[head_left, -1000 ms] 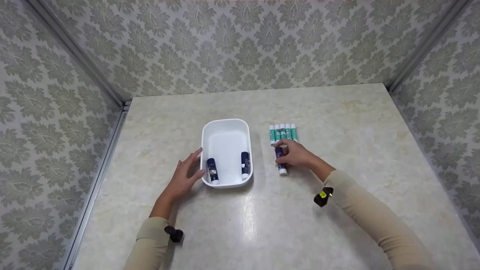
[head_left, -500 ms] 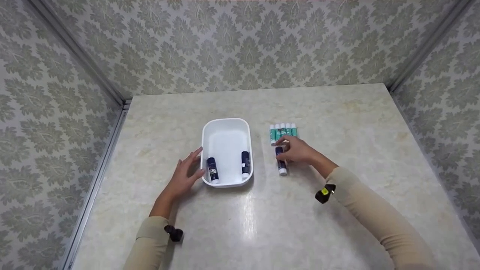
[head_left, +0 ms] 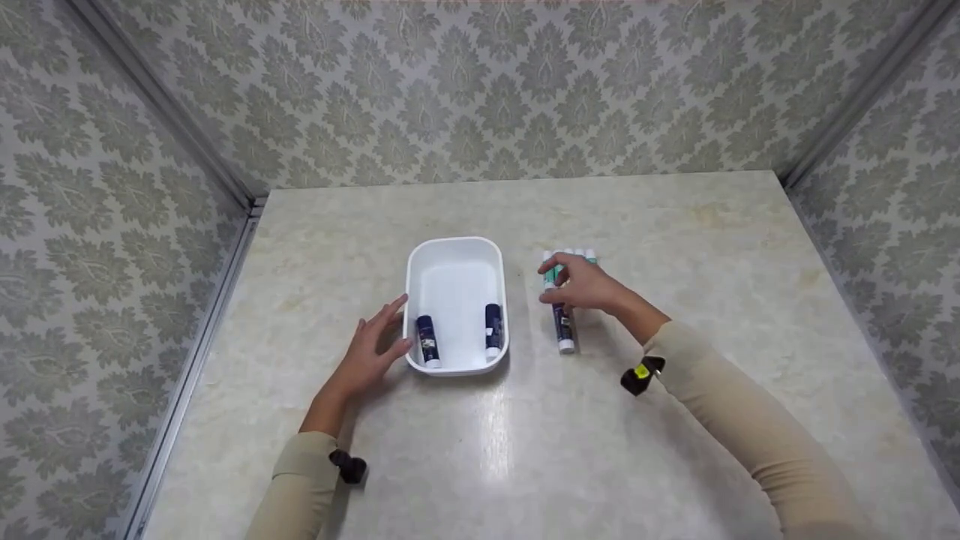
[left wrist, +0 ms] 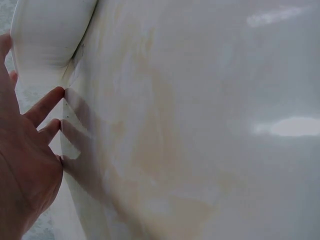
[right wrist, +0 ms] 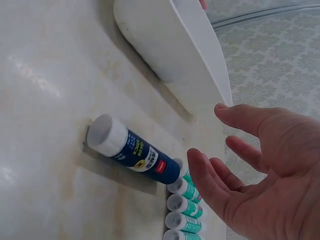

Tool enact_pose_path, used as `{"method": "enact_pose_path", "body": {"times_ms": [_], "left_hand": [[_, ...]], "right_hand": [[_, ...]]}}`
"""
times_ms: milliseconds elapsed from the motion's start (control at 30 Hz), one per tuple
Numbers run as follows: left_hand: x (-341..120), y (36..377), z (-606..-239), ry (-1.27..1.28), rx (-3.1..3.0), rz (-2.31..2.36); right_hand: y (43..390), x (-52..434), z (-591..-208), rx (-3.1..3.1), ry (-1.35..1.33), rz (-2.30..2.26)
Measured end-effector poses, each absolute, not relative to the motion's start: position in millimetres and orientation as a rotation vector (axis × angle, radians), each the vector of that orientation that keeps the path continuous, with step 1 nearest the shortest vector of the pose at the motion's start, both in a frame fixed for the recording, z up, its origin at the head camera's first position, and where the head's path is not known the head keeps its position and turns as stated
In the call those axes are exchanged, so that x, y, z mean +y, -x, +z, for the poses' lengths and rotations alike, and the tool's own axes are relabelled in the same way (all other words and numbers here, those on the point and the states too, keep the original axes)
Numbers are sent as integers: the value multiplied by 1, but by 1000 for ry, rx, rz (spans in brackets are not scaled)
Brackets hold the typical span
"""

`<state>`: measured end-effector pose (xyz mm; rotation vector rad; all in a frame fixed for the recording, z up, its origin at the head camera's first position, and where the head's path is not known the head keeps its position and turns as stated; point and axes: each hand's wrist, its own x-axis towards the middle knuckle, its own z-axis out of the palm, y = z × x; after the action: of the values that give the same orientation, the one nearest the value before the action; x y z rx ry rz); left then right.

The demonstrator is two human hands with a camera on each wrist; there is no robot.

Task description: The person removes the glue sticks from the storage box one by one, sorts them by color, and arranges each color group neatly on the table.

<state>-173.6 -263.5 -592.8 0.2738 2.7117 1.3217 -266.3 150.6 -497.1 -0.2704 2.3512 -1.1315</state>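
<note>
Right hand [head_left: 581,286] over green glue sticks [right wrist: 186,205], blue stick [right wrist: 131,150] beside

The pale marbled table [head_left: 675,225] shows a glossy sheen towards its front edge. Damask-patterned wallpaper [head_left: 480,90] rises along its far, left and right edges. Metal strips [head_left: 187,135] climb both far corners, and what looks like a metal rail [head_left: 199,360] follows the left edge.

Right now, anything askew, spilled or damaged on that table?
Nothing spilled or damaged. One blue glue stick lies alone on the table, outside the white tray holding two others, just in front of the neat green row.
</note>
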Motion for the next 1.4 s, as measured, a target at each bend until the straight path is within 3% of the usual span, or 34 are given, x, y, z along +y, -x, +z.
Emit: {"method": "enact_pose_path", "body": {"times_ms": [767, 1400], "left_hand": [[-261, 175, -593, -238, 2704, 1298], [-261, 174, -593, -218, 2704, 1294]], "right_hand": [[262, 65, -481, 2314, 460, -1176], [253, 12, -506, 2178, 520, -1264]]}}
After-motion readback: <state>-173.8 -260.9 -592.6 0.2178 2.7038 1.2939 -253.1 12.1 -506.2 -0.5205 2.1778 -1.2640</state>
